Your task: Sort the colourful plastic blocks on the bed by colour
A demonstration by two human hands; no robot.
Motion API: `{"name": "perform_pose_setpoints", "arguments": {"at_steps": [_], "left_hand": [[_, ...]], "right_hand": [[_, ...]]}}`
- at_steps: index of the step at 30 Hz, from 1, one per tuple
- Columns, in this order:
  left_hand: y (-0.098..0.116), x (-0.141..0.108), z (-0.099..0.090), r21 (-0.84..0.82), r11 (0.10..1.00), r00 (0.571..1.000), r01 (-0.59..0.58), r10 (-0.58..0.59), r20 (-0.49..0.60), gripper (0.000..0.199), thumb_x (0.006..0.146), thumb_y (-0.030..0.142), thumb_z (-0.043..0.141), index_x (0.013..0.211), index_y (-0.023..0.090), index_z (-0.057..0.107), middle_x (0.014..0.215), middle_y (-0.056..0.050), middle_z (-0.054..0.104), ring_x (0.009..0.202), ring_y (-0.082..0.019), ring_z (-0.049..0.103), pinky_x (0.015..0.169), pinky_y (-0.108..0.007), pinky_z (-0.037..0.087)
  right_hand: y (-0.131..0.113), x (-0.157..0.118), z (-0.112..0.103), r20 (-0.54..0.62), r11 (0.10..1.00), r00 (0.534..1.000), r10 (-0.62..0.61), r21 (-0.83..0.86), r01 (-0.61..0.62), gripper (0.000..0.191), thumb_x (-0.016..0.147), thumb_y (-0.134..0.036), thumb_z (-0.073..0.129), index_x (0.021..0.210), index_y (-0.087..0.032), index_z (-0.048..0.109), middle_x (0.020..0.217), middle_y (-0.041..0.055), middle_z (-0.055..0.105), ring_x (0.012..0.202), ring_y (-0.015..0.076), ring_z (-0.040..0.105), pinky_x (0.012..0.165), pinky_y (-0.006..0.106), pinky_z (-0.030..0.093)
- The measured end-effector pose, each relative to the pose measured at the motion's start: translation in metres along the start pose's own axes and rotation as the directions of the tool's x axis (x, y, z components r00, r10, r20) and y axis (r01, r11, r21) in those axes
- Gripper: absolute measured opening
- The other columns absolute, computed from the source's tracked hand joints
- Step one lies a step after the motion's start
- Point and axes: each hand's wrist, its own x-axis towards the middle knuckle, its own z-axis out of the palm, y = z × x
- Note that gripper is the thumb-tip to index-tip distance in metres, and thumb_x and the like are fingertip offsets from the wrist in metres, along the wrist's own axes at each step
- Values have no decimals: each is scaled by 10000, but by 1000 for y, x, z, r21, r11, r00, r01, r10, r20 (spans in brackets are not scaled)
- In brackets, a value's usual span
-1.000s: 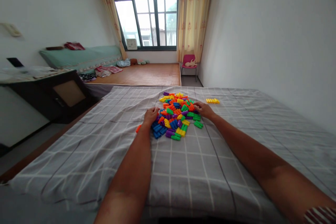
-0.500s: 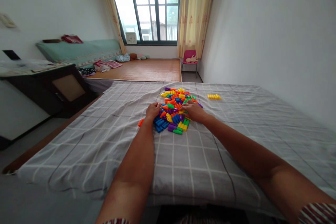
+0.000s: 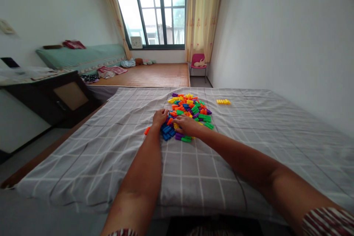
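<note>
A heap of small plastic pieces [image 3: 195, 110] in orange, green, blue, yellow and purple lies on the grey checked cloth [image 3: 199, 169]. At the heap's left edge rests my left hand [image 3: 160, 117], its fingers bent over pieces; what they hold is too small to tell. My right hand [image 3: 188, 124] reaches across the front of the heap, fingers curled at a yellow piece [image 3: 176, 126]. Blue pieces [image 3: 167, 132] lie between and below the hands. One orange piece [image 3: 147, 131] sits left of my left wrist.
A joined row of yellow pieces [image 3: 223, 101] lies apart at the right. Beyond the cloth are a low bed [image 3: 157, 75] and a pink chair [image 3: 198, 59]. A dark cabinet [image 3: 69, 96] stands at the left.
My right hand has moved left across the front of the heap, uncovering green pieces on its right side. My left hand stays at the left edge. The view has shifted slightly.
</note>
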Motion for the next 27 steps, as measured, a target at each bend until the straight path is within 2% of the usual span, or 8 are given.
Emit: {"name": "perform_pose_setpoints", "arguments": {"at_steps": [3,7,9,13,16,20,23,27], "left_hand": [[1,-2,-1,42,999,1000,-12,12,13,404,877,402,414,857,158,736,724,-46,689,692,-160,571,596,-247,358],[1,-1,-2,80,997,1000,-4,2,31,421,884,435,402,818,167,720,689,-33,670,688,-159,557,569,-240,324],[2,-1,-3,92,996,999,-3,-1,35,412,884,426,405,810,163,714,696,-30,667,687,-157,553,570,-240,316],[4,-2,-5,121,993,999,-17,12,41,398,887,399,407,790,155,707,708,-32,661,681,-151,547,581,-244,305],[7,-3,-7,162,986,999,-25,19,38,390,892,389,410,797,153,706,691,-35,656,680,-154,543,579,-245,295],[8,-4,-8,179,982,998,-54,46,48,389,899,385,407,807,154,707,699,-41,664,693,-156,547,585,-241,301],[7,-4,-7,175,983,998,-47,38,54,388,900,389,407,824,160,711,706,-38,669,698,-158,554,585,-239,308],[6,-3,-6,166,985,998,-44,37,46,387,898,387,410,842,160,719,718,-39,677,703,-160,563,592,-240,322]], "right_hand": [[14,-3,-7,-114,986,992,61,162,-42,436,740,-182,678,1173,-180,628,1064,86,600,949,201,570,850,340,483],[75,-28,-30,-258,922,916,307,319,-220,355,717,-206,685,1067,-176,633,1046,65,602,905,172,582,781,302,499],[116,-53,-38,-324,860,808,492,324,-395,338,692,-285,725,993,-168,627,1001,60,611,832,170,587,766,318,499],[185,-110,-37,-455,663,523,721,233,-711,325,679,-375,737,889,-168,601,930,77,620,875,220,591,810,354,479],[210,-138,-26,-452,549,423,785,192,-814,374,687,-442,728,916,-175,602,970,95,629,925,237,595,841,362,469],[221,-146,-21,-370,554,474,799,149,-819,459,666,-495,738,979,-178,626,1047,106,647,976,241,604,852,348,470],[225,-147,-24,-283,576,525,803,140,-805,409,673,-376,748,1013,-176,642,1074,92,664,949,221,626,817,314,485],[227,-149,-25,-286,593,537,794,164,-789,303,723,-249,677,1013,-163,660,1006,74,684,809,182,647,759,297,500]]}}
